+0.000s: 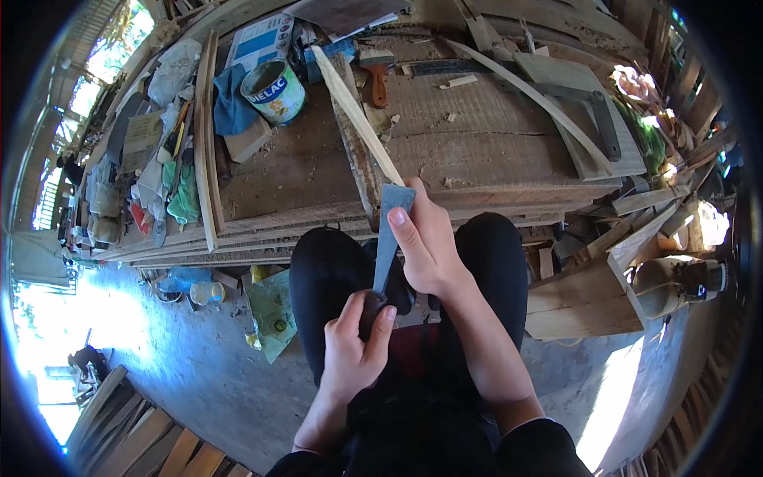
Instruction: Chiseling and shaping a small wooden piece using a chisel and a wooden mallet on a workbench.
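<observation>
My left hand (pixel 357 343) is wrapped round the dark rounded handle of a chisel (pixel 388 242), held over my lap. Its flat grey blade widens away from the handle. My right hand (pixel 425 242) grips the blade near its broad end, thumb on the upper face and the other fingers mostly hidden behind. A pale wooden strip (pixel 354 111) slants from the workbench (pixel 477 151) toward that hand. Its near end meets the blade and fingers; whether my fingers also hold it is hidden. Beneath the strip lies a rough, dark-edged board (pixel 359 163).
A paint can (pixel 276 94) and blue cloth (pixel 232 102) stand at the bench's back left, near an orange-handled scraper (pixel 377 79). A long curved strip (pixel 540 103) and a frame saw (pixel 602 119) lie right. Long slats (pixel 208 151) edge the cluttered left side. A wooden box (pixel 584 300) sits right.
</observation>
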Available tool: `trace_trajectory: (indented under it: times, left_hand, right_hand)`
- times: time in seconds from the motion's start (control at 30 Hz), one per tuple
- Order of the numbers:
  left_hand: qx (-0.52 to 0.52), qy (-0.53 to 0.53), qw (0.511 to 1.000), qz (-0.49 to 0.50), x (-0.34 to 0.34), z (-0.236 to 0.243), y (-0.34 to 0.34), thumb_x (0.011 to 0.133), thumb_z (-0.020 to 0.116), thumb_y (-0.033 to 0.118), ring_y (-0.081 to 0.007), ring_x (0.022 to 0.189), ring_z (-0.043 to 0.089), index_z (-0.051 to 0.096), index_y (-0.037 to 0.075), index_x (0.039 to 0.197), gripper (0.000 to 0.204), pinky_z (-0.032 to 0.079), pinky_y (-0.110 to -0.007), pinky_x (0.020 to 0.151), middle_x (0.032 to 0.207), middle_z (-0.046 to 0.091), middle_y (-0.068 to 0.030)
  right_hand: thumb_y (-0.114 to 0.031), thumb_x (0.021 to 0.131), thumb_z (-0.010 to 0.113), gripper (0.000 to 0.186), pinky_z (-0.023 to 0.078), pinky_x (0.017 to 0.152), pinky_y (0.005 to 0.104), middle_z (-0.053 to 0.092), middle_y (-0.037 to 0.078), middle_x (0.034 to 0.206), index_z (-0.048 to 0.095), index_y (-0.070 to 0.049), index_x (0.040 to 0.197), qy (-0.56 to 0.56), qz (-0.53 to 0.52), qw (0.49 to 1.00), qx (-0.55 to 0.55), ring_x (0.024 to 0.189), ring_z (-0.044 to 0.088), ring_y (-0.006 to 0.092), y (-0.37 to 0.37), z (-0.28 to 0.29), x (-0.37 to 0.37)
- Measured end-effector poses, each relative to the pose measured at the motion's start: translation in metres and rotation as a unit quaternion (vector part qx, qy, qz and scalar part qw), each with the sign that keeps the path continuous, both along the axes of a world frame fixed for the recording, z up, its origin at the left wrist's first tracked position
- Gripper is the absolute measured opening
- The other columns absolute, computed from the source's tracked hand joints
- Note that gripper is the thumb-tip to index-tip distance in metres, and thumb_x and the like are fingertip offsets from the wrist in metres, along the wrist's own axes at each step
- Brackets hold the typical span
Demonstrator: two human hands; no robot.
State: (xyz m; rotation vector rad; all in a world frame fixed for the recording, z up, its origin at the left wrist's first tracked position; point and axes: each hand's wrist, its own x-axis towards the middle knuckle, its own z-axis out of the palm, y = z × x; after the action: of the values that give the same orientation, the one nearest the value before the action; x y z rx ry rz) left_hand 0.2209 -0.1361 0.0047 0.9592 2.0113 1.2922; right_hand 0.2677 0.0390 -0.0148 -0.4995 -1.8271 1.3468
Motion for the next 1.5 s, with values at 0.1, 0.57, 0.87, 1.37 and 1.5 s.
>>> trace_trajectory:
  times: [0.1, 0.57, 0.87, 1.37, 1.5]
  left_hand:
    - [-0.05, -0.087, 0.995, -0.022, -0.013, 0.021, -0.007, 0.093, 0.064, 0.009, -0.012, 0.057, 0.059, 0.059, -0.002, 0.1, 0.014, 0.044, -0.026, 0.054, 0.067, 0.061, -0.0076]
    - [0.046, 0.073, 0.994, -0.065, 0.007, -0.009, 0.043, 0.093, 0.064, 0.011, -0.0183, 0.055, 0.062, 0.058, -0.002, 0.099, 0.015, 0.046, -0.028, 0.052, 0.066, 0.06, -0.0102]
    - [0.133, 0.2, 0.97, 0.032, 0.034, -0.041, 0.058, 0.09, 0.061, 0.005, -0.0307, 0.068, 0.07, 0.057, -0.003, 0.11, 0.022, 0.052, -0.033, 0.06, 0.078, 0.063, -0.0169]
    - [0.394, -0.358, 0.846, 0.0, -0.031, -0.024, 0.019, 0.104, 0.036, 0.043, -0.0223, 0.036, 0.049, 0.042, 0.003, 0.106, 0.041, 0.044, -0.035, 0.033, 0.057, 0.045, -0.0094]
    - [0.298, -0.336, 0.892, -0.048, -0.039, -0.018, 0.009, 0.101, 0.049, 0.034, -0.0239, 0.041, 0.054, 0.046, -0.002, 0.104, 0.036, 0.046, -0.034, 0.039, 0.061, 0.051, -0.0137]
  right_hand:
    - [-0.049, 0.1, 0.042, 0.049, 0.043, 0.061, 0.0431, 0.055, 0.018, 0.07, 0.046, 0.0, 0.094, -0.009, 0.017, 1.0, 0.018, 0.066, 0.057, 0.041, 0.004, -0.004, 0.005]
    - [-0.041, 0.102, 0.047, 0.04, 0.041, 0.062, 0.0307, 0.052, 0.005, 0.07, 0.053, -0.002, 0.096, 0.068, -0.061, 0.986, -0.138, 0.067, 0.048, 0.0145, 0.013, -0.016, 0.014]
    - [-0.041, 0.104, 0.04, 0.042, 0.038, 0.061, 0.032, 0.047, 0.008, 0.069, 0.049, -0.002, 0.092, 0.109, -0.059, 0.986, -0.112, 0.065, 0.043, 0.0161, 0.013, -0.013, 0.007]
    - [-0.049, 0.102, 0.047, 0.049, 0.023, 0.052, 0.0229, 0.035, -0.004, 0.07, 0.049, -0.005, 0.08, 0.121, 0.011, 0.974, -0.189, 0.061, 0.032, 0.0057, 0.002, -0.017, 0.006]
    - [-0.042, 0.102, 0.048, 0.047, 0.024, 0.052, 0.0242, 0.035, -0.004, 0.067, 0.047, -0.005, 0.073, 0.115, 0.018, 0.963, -0.243, 0.059, 0.031, 0.0063, 0.003, -0.011, 0.01]
